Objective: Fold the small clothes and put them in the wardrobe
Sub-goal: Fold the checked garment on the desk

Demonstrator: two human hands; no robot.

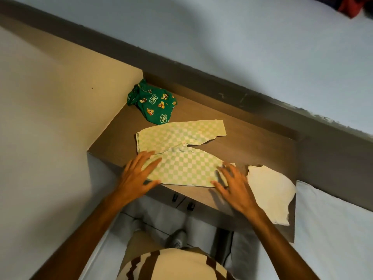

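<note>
A pair of small green-and-white checked trousers (181,150) lies spread flat on a brown wooden table (252,146), its two legs splayed apart. My left hand (139,174) rests flat on the waist end of the near leg, fingers spread. My right hand (234,184) lies flat on the cuff end of the same leg, fingers apart. A crumpled dark green garment with cartoon prints (153,102) sits at the table's far left corner. A cream-coloured cloth (270,190) lies at the right, hanging partly over the table's near edge.
A pale wall (50,118) borders the table on the left and another runs behind it. A white surface (333,219) adjoins the table on the right. Below the near edge I see the floor, a foot and a striped shirt.
</note>
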